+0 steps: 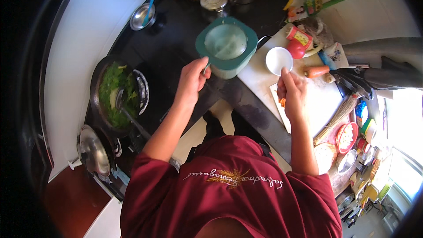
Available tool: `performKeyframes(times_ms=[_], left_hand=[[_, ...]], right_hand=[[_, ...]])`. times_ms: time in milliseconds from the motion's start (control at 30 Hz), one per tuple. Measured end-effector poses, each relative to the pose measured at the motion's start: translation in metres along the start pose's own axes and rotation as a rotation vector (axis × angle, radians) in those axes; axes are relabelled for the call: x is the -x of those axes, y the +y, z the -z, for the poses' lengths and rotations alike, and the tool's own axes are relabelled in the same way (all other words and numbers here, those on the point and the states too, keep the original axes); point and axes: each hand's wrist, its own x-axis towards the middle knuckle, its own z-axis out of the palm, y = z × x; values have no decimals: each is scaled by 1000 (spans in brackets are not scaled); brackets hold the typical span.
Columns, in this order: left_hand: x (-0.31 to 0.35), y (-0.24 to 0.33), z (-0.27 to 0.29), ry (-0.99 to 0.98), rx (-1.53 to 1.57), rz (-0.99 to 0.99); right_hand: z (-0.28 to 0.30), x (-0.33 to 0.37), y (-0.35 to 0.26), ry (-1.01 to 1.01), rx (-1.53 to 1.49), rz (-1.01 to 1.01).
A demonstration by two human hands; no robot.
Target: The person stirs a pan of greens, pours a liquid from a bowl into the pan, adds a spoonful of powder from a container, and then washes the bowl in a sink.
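My left hand (pixel 192 79) is closed at the near left edge of a teal square-rimmed container (pixel 227 68), with thumb and fingers pinched on its edge or a small handle. A round, pale translucent area fills the container's top; I cannot tell whether that is a lid or its contents. My right hand (pixel 293 89) grips the near rim of a small white cup (pixel 274 59) between thumb and fingers, above the white cutting board (pixel 260 77). By the board lie a carrot (pixel 317 71) and a red round tomato-like thing (pixel 296 49).
At left, a wok (pixel 96 94) holds green leaves (pixel 115 79) and a ladle (pixel 132 117). A metal bowl (pixel 137 16) with a blue utensil, a lidded metal pot (pixel 213 1) and jars stand at the back. Toward the window sits a red basin (pixel 343 125) among kitchenware.
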Motion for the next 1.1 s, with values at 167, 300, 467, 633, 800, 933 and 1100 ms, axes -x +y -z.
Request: performKeyframes(times_ms=[167, 300, 467, 633, 800, 933, 1100], left_hand=[[-113, -32, -106, -18, 4, -57], [-189, -48, -140, -4, 0, -97], [-243, -74, -159, -23, -5, 27], [-214, -79, -144, -44, -43, 74], [-99, -79, -108, -145, 127, 19], [9, -121, -57, -233, 55, 261], [83, -138, 15, -109, -229, -91]], right_hand=[[54, 17, 32, 86, -27, -104], [59, 27, 49, 35, -93, -157], [67, 38, 57, 28, -53, -148], [65, 44, 61, 2, -67, -177], [38, 36, 75, -100, 88, -126], [-8, 33, 98, -277, 178, -12], [-81, 52, 113, -361, 163, -97]])
